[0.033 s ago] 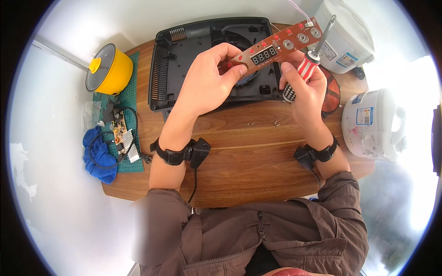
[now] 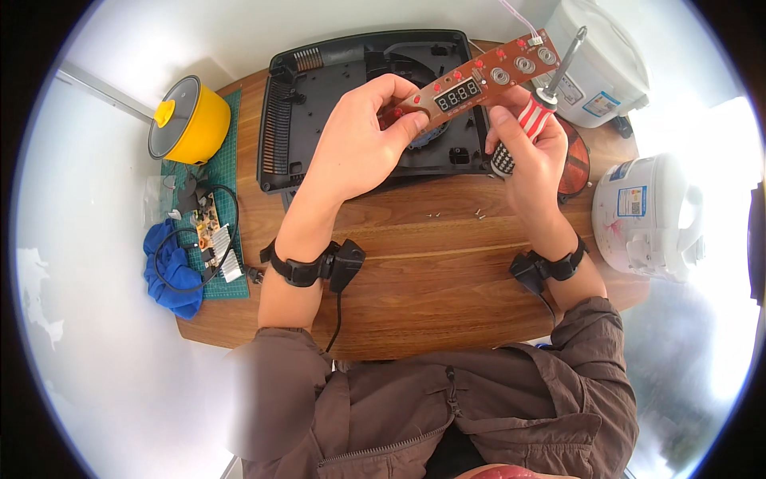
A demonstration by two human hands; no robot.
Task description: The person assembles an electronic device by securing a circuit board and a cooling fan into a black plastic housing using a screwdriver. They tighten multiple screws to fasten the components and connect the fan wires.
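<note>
Left hand (image 2: 367,134) pinches a brown display circuit board (image 2: 471,86) by one end, right hand (image 2: 533,156) curls round a striped-handled screwdriver (image 2: 536,118) beside it, and a black plastic housing (image 2: 323,100) lies beyond both.

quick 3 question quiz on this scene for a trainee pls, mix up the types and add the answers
1. True or false: the left hand grips the striped screwdriver.

2. What colour is the body of the lidded pot?
a) red
b) yellow
c) white

3. How many spiral metal coils show on the brown circuit board?

Key:
1. False; the right hand grips it.
2. b
3. Three
</note>
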